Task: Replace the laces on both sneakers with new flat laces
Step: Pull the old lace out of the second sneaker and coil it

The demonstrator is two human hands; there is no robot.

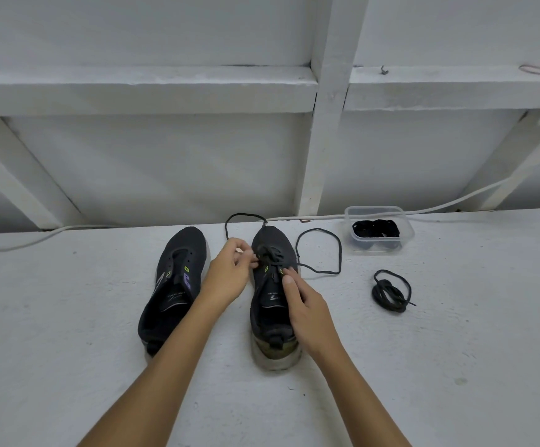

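Note:
Two black sneakers stand side by side on a white surface, toes pointing away. The left sneaker (pixel 172 285) has no lace in its eyelets. The right sneaker (pixel 273 285) carries a thin black lace (pixel 318 250) whose loose ends loop out past the toe and to the right. My left hand (pixel 230 269) pinches the lace at the sneaker's lower eyelets. My right hand (pixel 304 304) rests on the sneaker's right side, fingers curled over the upper and thumb by the eyelets.
A coiled black lace (pixel 391 291) lies to the right. Behind it a clear plastic tub (pixel 378 229) holds bundled black laces. A white cable (pixel 455 201) runs along the back edge under a white framed wall.

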